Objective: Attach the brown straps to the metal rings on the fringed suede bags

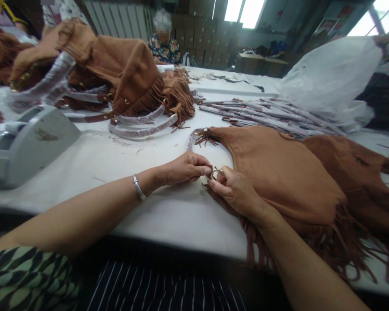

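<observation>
A brown fringed handbag (278, 168) lies on its side on the white table in front of me, its opening edge facing left. At that edge, my right hand (235, 190) pinches a metal ring (216, 173) between thumb and fingers. My left hand (189, 167) meets it there, closed on the end of a brown strap (209, 169) that touches the ring. Whether the strap passes through the ring is hidden by my fingers. A plastic-wrapped handle (191, 139) curves out from the bag's far corner behind my left hand.
More brown fringed bags (123, 73) with wrapped handles are heaped at the back left. A grey tape dispenser (35, 144) stands at left. Wrapped straps (259, 113) lie in a pile beyond the bag, beside a clear plastic bag (333, 82). A person (164, 43) sits across the table.
</observation>
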Demonstrator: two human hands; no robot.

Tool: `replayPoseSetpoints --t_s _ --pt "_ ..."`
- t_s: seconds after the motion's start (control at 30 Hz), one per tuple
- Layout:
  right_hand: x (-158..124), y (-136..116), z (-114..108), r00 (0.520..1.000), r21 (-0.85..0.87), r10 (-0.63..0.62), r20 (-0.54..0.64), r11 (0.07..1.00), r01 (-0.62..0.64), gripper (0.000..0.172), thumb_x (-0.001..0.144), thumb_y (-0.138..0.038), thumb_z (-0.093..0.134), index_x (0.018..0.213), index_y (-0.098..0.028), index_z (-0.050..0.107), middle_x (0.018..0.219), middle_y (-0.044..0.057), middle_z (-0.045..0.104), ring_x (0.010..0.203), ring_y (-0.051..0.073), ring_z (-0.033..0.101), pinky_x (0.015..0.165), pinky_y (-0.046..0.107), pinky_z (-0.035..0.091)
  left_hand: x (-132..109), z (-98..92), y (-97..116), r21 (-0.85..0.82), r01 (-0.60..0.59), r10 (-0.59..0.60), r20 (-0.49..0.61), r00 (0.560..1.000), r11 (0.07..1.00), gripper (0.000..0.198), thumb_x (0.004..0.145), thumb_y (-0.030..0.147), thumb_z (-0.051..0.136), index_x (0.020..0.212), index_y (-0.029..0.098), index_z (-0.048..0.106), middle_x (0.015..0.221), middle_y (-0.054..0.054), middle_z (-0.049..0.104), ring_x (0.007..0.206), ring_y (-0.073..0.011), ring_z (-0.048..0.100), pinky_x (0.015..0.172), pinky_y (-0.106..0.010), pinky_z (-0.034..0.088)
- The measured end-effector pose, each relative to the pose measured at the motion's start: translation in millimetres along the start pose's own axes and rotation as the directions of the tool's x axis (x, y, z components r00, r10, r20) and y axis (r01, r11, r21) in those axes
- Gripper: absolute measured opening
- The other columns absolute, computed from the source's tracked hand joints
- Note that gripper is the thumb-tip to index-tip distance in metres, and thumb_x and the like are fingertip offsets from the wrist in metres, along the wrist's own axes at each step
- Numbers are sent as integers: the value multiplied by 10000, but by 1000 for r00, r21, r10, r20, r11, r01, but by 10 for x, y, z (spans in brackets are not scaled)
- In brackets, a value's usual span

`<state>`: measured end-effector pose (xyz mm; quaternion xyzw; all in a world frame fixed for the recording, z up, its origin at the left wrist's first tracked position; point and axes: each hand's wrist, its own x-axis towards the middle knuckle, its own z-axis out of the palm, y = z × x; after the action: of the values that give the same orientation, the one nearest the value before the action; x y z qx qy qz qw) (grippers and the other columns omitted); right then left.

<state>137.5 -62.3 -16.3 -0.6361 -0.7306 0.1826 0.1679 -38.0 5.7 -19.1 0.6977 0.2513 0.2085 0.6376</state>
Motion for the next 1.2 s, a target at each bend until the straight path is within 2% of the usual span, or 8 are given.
replayPoseSetpoints --t_s 0.13,0.3,0.43,0.53,0.63,0.77,1.07,1.2 --pt "-13 29 -8 999 76 -36 -7 996 36 260 797 -419 511 738 -181 423 702 -2 566 623 128 479 565 249 295 -23 -23 32 -48 19 -16 54 998 999 390 760 451 618 845 76 555 418 58 384 328 -33 266 324 -167 135" --pt "-32 14 15 997 83 -52 -48 995 56 239 795 -398 510 746 -179 427 698 6 570 620 134 493 565 252 313 -3 14 47 -36 33 -31 40 999 999 351 758 420 625 788 81 539 413 63 372 324 -28 269 317 -157 149" --pt "-65 -5 52 987 89 4 -158 996 10 269 763 -353 557 947 -188 449 728 -3 588 618 142 525 579 254 346 35 33 25 -60 58 -58 0 998 997 326 753 394 627 753 82 532 401 67 353 331 -23 257 329 -151 148" --pt "-88 11 82 978 128 -63 -201 988 90 310 778 -314 545 1045 -200 436 716 -16 587 593 129 527 591 252 370 63 13 -2 -57 76 -75 25 997 995 344 756 421 621 780 88 537 397 67 354 323 -31 252 318 -157 143" --pt "-90 37 101 970 141 -107 -218 980 140 284 789 -299 531 1042 -203 441 697 -20 574 589 124 525 593 248 380 79 -10 -18 -47 81 -79 54 995 996 360 758 437 617 807 89 539 416 63 366 321 -36 252 304 -161 147" --pt "-71 39 97 965 147 -86 -246 981 125 271 748 -295 567 967 -191 448 665 -23 544 554 113 509 563 237 383 82 -15 -20 -27 80 -77 92 993 996 377 771 455 604 817 86 542 426 61 364 328 -36 248 299 -158 156" --pt "-71 60 76 978 209 -105 -182 967 143 324 733 -339 610 936 -186 409 612 -53 452 507 88 431 533 225 367 79 -82 -36 -55 67 -54 220 974 996 347 798 431 594 887 97 566 525 40 426 375 -29 306 337 -162 173" --pt "-71 69 92 986 355 -112 -122 923 149 363 737 -329 625 970 -192 383 634 -60 476 507 82 442 510 210 371 86 14 -8 -122 26 -11 119 993 992 306 708 348 689 743 99 516 539 48 431 385 -21 318 353 -164 197"
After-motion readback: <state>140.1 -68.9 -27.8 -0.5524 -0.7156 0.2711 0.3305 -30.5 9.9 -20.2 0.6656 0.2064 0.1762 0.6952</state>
